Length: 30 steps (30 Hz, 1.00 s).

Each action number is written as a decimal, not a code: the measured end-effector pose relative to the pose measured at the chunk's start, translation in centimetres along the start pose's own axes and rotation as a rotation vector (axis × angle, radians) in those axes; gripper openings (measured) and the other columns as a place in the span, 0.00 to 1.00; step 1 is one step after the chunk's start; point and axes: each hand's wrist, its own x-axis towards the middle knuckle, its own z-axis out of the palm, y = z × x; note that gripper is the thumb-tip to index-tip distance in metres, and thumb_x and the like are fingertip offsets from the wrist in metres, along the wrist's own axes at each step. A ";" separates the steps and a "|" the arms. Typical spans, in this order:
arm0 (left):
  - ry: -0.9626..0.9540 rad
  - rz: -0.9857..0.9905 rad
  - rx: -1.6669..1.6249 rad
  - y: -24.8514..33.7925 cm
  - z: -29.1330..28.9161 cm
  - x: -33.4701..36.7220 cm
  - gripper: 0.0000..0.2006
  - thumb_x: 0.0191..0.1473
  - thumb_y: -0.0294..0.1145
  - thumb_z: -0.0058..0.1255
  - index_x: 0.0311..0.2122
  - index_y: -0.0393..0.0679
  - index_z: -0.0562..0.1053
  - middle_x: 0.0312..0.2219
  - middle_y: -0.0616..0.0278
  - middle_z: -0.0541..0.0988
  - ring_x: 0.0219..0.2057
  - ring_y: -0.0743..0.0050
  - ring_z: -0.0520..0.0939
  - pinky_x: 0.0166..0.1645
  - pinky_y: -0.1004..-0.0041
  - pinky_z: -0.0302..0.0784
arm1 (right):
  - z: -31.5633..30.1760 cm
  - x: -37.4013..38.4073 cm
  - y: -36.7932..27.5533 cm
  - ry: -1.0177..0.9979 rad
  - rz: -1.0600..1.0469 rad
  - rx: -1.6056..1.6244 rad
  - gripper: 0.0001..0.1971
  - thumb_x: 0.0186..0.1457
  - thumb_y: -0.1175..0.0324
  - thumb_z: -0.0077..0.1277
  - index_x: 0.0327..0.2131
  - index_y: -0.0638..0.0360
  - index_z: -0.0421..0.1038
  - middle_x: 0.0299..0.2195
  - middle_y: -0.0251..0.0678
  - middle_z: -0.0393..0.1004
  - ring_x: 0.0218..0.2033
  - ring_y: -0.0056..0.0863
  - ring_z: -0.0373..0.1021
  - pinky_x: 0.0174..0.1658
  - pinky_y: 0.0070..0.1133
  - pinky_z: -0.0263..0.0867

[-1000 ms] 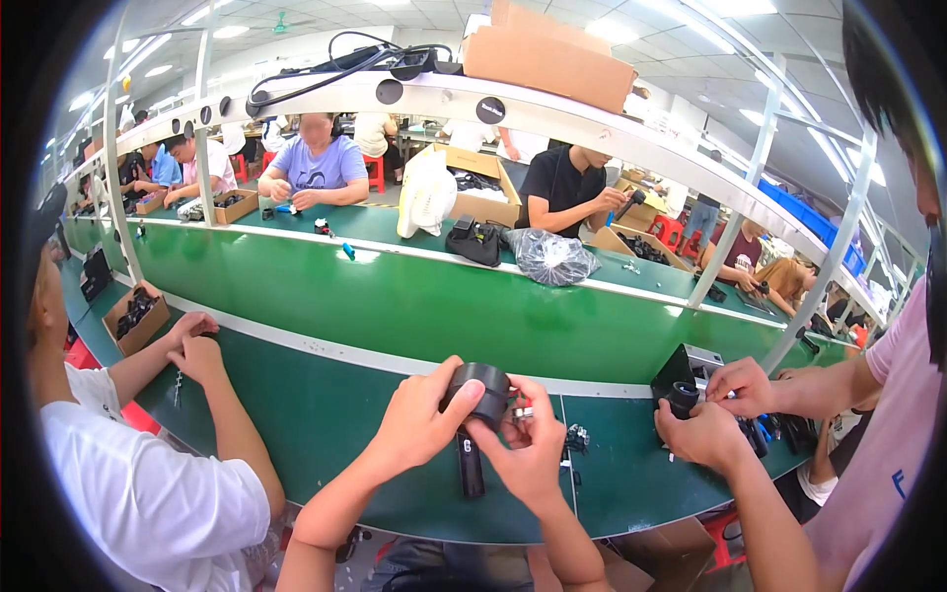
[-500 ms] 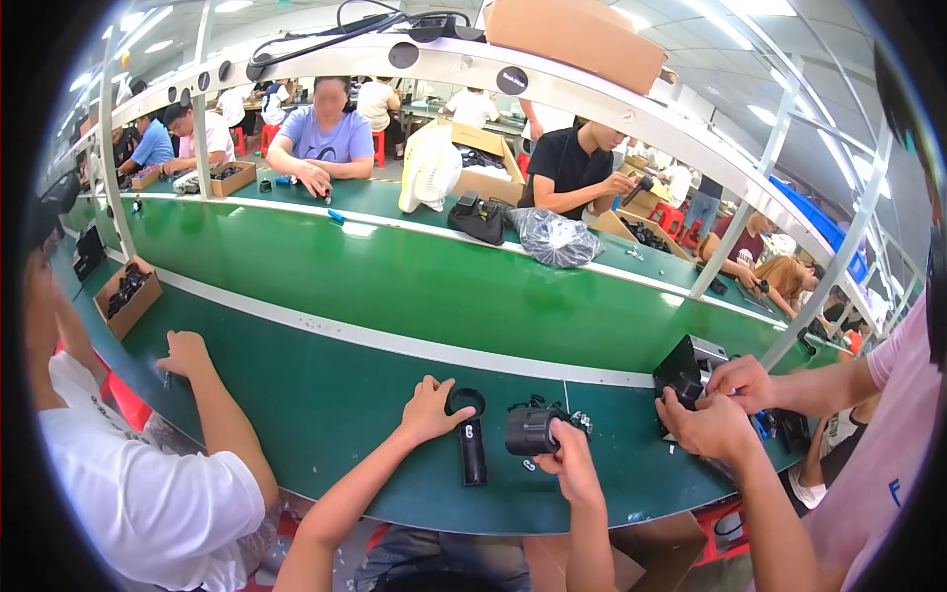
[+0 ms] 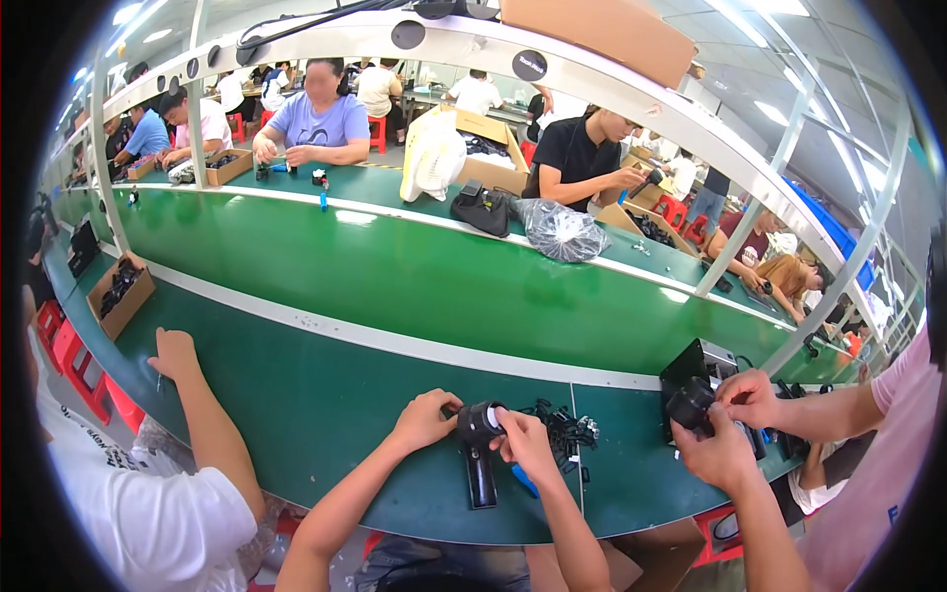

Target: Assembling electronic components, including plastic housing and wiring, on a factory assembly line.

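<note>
A black handle (image 3: 480,481) lies on the green bench in front of me, with a black cylindrical head (image 3: 477,422) at its far end; together they look like a hair-dryer-shaped housing. My left hand (image 3: 424,418) is curled against the left side of the head, fingers and thumb bent onto it. From the right, my right hand (image 3: 527,440) closes its fingers on the head's right end, where a small white patch (image 3: 492,417) shows. A blue piece (image 3: 525,480) partly shows beneath my right hand.
Black cables and small parts (image 3: 562,430) lie right of my hands. A co-worker's hands (image 3: 725,424) hold a black round part near a black box (image 3: 698,361). At left are another person's hand (image 3: 174,353) and a cardboard box (image 3: 120,296). A green conveyor belt (image 3: 326,266) runs beyond.
My right hand has brought the black cylinder left onto the handle's round end. My left hand has shifted to its side. The blue piece has come into view. The co-worker across has moved their hands.
</note>
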 end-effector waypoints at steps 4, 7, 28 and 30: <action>0.054 0.127 0.043 -0.8 0.3 -0.1 0.09 0.41 0.23 0.51 0.32 0.39 0.74 0.25 0.60 0.76 0.20 0.74 0.79 0.27 0.75 0.73 | 0.7 0.7 0.5 0.067 -0.053 -0.131 0.18 0.55 0.57 0.44 0.27 0.65 0.73 0.15 0.35 0.71 0.11 0.14 0.62 0.15 0.13 0.55; 0.084 0.059 -0.008 -0.5 0.3 -0.2 0.08 0.41 0.24 0.52 0.31 0.39 0.74 0.26 0.59 0.76 0.22 0.70 0.79 0.30 0.73 0.74 | 1.1 0.9 0.6 0.101 -0.072 -0.227 0.17 0.53 0.59 0.48 0.26 0.67 0.73 0.14 0.36 0.72 0.12 0.15 0.65 0.16 0.13 0.59; -0.118 -0.213 -0.665 -2.5 0.5 0.2 0.10 0.54 0.30 0.47 0.40 0.36 0.72 0.31 0.63 0.77 0.32 0.81 0.76 0.36 0.80 0.73 | 2.1 2.4 0.1 0.309 -0.437 -0.944 0.09 0.42 0.69 0.53 0.20 0.66 0.72 0.20 0.48 0.71 0.23 0.46 0.69 0.28 0.33 0.66; -0.121 -0.190 -0.541 -2.2 0.7 0.2 0.11 0.54 0.31 0.48 0.39 0.36 0.72 0.31 0.63 0.77 0.32 0.81 0.76 0.36 0.80 0.73 | 2.1 2.4 -0.1 0.299 -0.437 -0.946 0.09 0.41 0.68 0.53 0.19 0.66 0.71 0.19 0.48 0.71 0.22 0.45 0.70 0.28 0.33 0.67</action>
